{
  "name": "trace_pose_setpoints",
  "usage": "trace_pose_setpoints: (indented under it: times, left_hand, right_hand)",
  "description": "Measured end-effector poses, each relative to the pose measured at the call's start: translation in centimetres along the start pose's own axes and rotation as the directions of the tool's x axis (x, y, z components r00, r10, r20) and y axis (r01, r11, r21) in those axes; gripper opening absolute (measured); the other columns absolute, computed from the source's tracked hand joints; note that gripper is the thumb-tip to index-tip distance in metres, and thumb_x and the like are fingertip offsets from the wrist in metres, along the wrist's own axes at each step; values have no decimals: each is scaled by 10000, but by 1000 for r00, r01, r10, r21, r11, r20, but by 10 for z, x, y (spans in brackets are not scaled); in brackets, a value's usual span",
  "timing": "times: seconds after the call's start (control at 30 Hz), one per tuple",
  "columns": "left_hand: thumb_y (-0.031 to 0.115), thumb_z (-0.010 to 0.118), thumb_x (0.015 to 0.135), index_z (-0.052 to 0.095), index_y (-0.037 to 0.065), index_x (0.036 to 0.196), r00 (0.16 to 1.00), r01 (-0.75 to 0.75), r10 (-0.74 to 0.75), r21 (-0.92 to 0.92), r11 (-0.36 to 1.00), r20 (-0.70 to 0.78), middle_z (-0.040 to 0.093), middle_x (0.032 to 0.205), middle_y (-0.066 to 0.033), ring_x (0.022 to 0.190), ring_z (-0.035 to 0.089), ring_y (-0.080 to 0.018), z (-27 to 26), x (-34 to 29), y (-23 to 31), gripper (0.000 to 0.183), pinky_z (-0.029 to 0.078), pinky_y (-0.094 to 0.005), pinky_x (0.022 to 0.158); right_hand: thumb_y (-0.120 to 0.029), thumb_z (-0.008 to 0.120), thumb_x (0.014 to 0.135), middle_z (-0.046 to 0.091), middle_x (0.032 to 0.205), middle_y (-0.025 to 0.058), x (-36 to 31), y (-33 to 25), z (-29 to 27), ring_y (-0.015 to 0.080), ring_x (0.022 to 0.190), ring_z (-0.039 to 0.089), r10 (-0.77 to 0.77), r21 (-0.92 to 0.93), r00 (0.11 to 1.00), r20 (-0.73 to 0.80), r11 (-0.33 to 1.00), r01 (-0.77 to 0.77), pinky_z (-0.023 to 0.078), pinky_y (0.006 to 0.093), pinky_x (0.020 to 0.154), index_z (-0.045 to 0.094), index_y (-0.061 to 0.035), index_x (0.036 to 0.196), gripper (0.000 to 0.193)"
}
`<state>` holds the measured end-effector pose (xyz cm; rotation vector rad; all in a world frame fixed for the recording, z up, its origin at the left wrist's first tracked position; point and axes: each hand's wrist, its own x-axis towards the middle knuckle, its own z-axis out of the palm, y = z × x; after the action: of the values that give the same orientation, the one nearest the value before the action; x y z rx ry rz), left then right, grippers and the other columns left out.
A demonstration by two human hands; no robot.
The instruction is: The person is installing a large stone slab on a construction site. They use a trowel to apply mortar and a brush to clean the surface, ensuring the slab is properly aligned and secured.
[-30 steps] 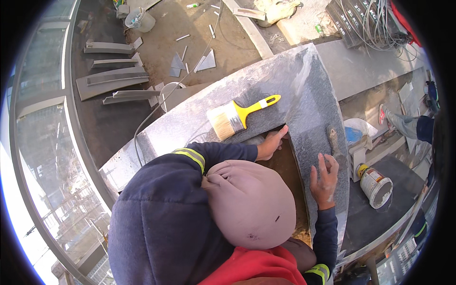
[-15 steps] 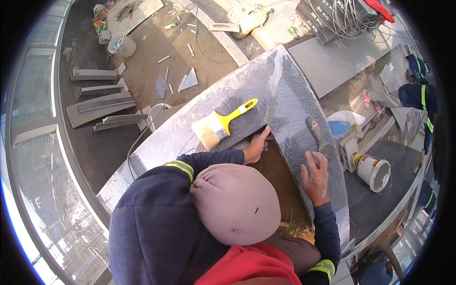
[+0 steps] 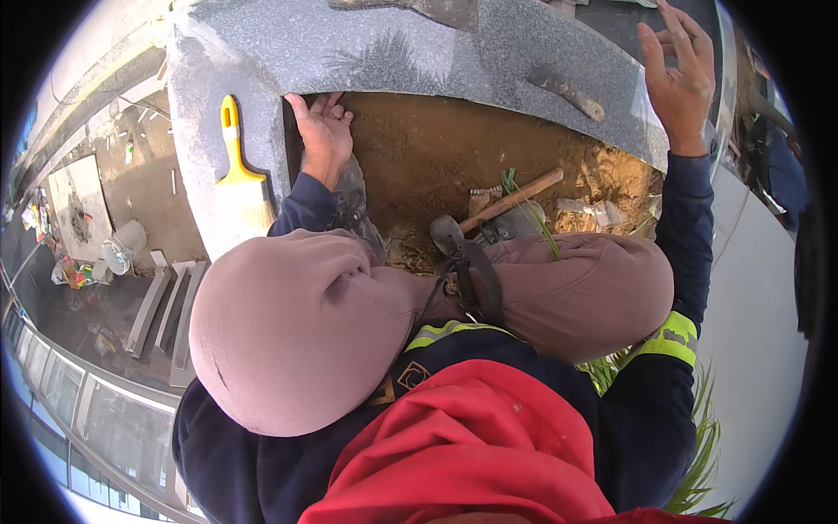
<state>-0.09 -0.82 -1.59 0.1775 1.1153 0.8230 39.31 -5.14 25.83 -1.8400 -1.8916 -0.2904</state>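
My left hand (image 3: 325, 138) is at the inner corner of the speckled grey stone slabs (image 3: 515, 52). Its thumb stands apart against the edge; the other fingers are loosely bent, their tips partly hidden at the slab's underside. At the right, my right hand (image 3: 683, 77) is raised near the slab's outer edge, fingers apart and holding nothing. A wide paintbrush (image 3: 237, 170) with a yellow handle lies on the left slab. Between my hands, a scraper (image 3: 567, 93) with a worn handle rests on the far slab.
Brown soil (image 3: 401, 131) fills the opening inside the slabs. A wooden-handled hammer (image 3: 524, 196) lies there near my knees (image 3: 576, 288). Another flat metal tool (image 3: 419, 9) sits at the far edge. A white bucket (image 3: 127, 244) and long stone strips (image 3: 157, 306) are at the left.
The view has swung round to the right, showing my knees and the hammer. My right hand has lifted away from beside the scraper; my left hand stays at the slab corner.
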Motion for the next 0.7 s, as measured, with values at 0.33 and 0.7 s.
trace_pose_setpoints:
  times: [0.33,0.7]
  left_hand:
    - [885,406,818,123,-148,1519,999,-45,43,86,995,28,422,1425,-238,901,381,-209,-10,2,4,1281,348,-384,942]
    - [881,466,795,114,-138,1529,999,-23,24,27,999,-45,437,1361,-208,903,375,-204,1,-5,5,1305,356,-365,924]
  right_hand:
    - [-69,701,849,605,994,96,-266,-43,40,285,908,625,-111,282,735,669,953,-113,530,391,757,638,-62,1206,362]
    - [-83,689,875,619,975,141,-304,-65,55,366,888,632,221,255,733,644,841,-478,529,447,745,616,-56,1265,397]
